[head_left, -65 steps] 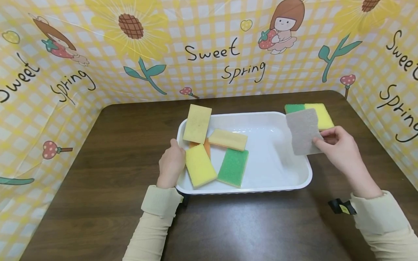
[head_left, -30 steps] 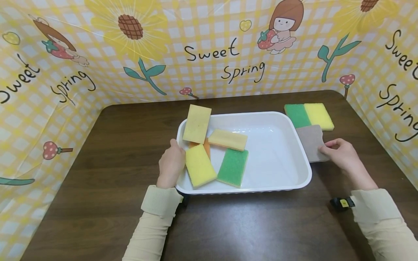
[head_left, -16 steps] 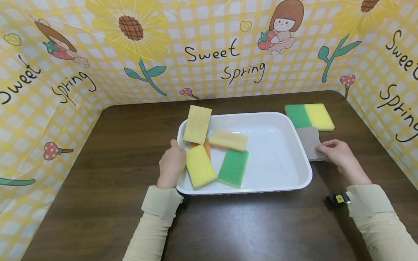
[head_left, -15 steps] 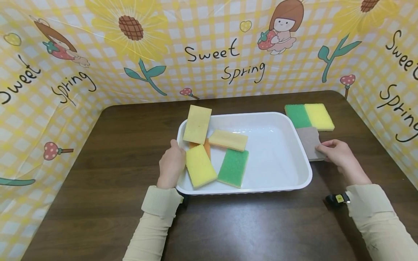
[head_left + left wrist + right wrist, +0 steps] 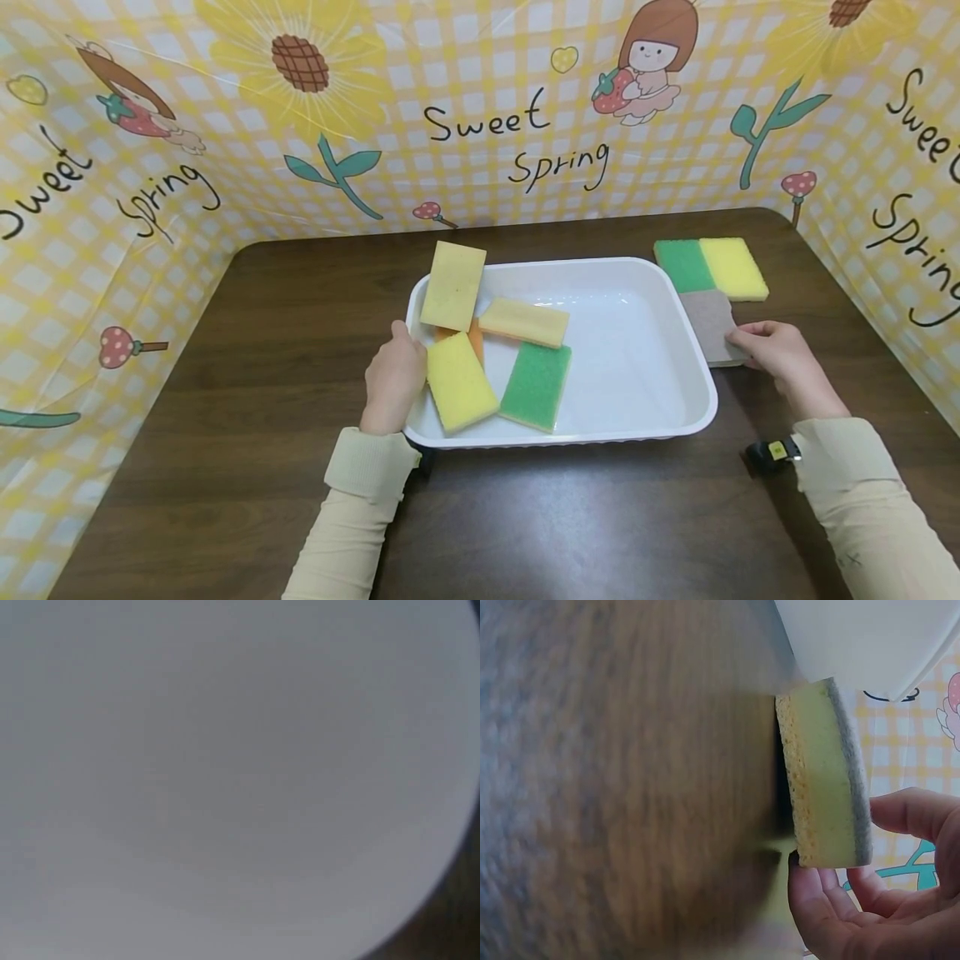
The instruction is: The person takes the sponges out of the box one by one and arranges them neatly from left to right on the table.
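Observation:
My right hand (image 5: 783, 367) pinches a sponge with a grey scouring face (image 5: 708, 327) by its right edge, just outside the tray's right end. In the right wrist view, thumb and fingers hold this sponge (image 5: 821, 780) near the tabletop; its sides are pale green and tan. My left hand (image 5: 395, 379) grips the left rim of the white tray (image 5: 637, 383), its fingertips hidden. Inside the tray lie a yellow sponge (image 5: 462, 383), a green-faced one (image 5: 536, 386), a tan one (image 5: 523, 322) and a partly covered orange one (image 5: 476, 340). Another tan sponge (image 5: 453, 285) leans over the back-left rim.
Behind the grey-faced sponge, a green-faced sponge (image 5: 684, 267) and a yellow sponge (image 5: 733, 268) lie side by side on the dark wooden table (image 5: 285, 333). A patterned cloth (image 5: 480, 117) surrounds the table's back and sides. Pale blur fills the left wrist view.
My right hand has lowered the grey-faced sponge from above the tray's right rim to beside the tray, then shifted it slightly left. My left hand and the tray have stayed put.

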Demonstrator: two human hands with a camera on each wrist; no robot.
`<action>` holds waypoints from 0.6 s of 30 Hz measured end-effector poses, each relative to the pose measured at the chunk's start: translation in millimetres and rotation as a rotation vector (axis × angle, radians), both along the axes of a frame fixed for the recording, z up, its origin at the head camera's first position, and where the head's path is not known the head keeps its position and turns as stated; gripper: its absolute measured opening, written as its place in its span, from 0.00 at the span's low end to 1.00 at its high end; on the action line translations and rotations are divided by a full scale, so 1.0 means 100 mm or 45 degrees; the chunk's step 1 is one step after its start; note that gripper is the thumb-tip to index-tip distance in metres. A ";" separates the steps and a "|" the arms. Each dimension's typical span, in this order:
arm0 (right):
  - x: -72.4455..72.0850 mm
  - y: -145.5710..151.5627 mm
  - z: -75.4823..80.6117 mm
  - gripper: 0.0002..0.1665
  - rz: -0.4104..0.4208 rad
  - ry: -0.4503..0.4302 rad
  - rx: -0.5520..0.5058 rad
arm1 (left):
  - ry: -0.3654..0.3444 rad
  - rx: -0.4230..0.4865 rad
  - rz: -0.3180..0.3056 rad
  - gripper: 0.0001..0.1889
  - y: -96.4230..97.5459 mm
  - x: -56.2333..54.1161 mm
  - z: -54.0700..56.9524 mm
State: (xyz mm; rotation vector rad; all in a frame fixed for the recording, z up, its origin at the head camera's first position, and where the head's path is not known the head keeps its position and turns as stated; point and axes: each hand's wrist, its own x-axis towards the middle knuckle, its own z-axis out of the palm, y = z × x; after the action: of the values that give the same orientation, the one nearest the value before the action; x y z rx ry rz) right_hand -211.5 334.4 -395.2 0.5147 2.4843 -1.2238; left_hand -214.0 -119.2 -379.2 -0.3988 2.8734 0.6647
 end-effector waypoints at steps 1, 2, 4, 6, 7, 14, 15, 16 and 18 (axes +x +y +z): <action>0.00 0.00 0.00 0.41 -0.004 -0.003 0.002 | 0.003 -0.001 0.000 0.19 0.00 0.00 0.00; 0.00 0.00 0.00 0.40 -0.003 -0.002 0.004 | 0.008 -0.002 0.000 0.18 0.00 0.00 0.00; -0.01 0.01 0.00 0.40 -0.006 -0.006 0.010 | 0.012 0.000 -0.003 0.18 0.00 0.00 -0.01; -0.01 0.02 -0.01 0.39 -0.010 -0.016 0.011 | 0.016 0.001 -0.004 0.18 -0.01 0.00 -0.01; -0.02 0.02 -0.01 0.39 -0.012 -0.019 0.011 | 0.015 0.003 -0.004 0.18 -0.01 0.00 -0.01; -0.04 0.04 -0.05 0.35 0.001 0.063 0.042 | 0.010 0.005 0.004 0.18 -0.01 0.00 -0.01; -0.04 0.04 -0.05 0.34 0.003 0.082 0.047 | 0.009 0.005 0.004 0.18 -0.01 0.00 -0.01; -0.05 0.04 -0.06 0.34 -0.001 0.094 0.040 | 0.008 0.006 0.002 0.18 -0.01 0.00 -0.01; -0.05 0.04 -0.06 0.33 -0.007 0.109 0.036 | 0.006 0.005 0.003 0.19 -0.01 0.00 -0.01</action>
State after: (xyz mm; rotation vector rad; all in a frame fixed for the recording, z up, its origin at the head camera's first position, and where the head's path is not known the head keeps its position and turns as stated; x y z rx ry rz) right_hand -216.4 338.2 -401.2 0.4863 2.5762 -1.2390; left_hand -214.0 -119.9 -380.3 -0.4002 2.8761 0.6727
